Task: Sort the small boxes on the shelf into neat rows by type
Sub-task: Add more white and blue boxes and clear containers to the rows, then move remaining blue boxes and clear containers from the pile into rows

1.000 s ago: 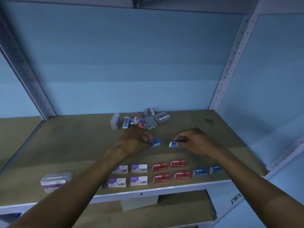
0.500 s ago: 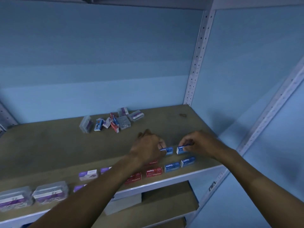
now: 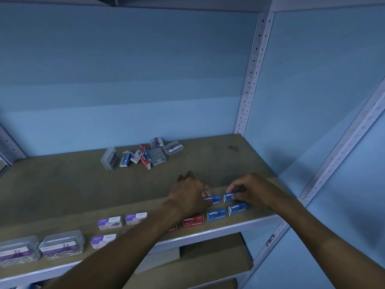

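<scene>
Left hand point(image 3: 188, 195) pinches a small blue cardboard staple box point(image 3: 213, 199) flat on the brown shelf board point(image 3: 73, 184); right hand point(image 3: 253, 191) has fingers curled round a second blue box point(image 3: 229, 197) just beside it. Nearer the front edge sit two more blue boxes point(image 3: 216, 214), a glossy red box point(image 3: 193, 221) and purple-and-white boxes point(image 3: 109, 222). The left forearm hides part of that row. A loose heap point(image 3: 145, 155) of cartons and clear plastic cases lies at the back.
</scene>
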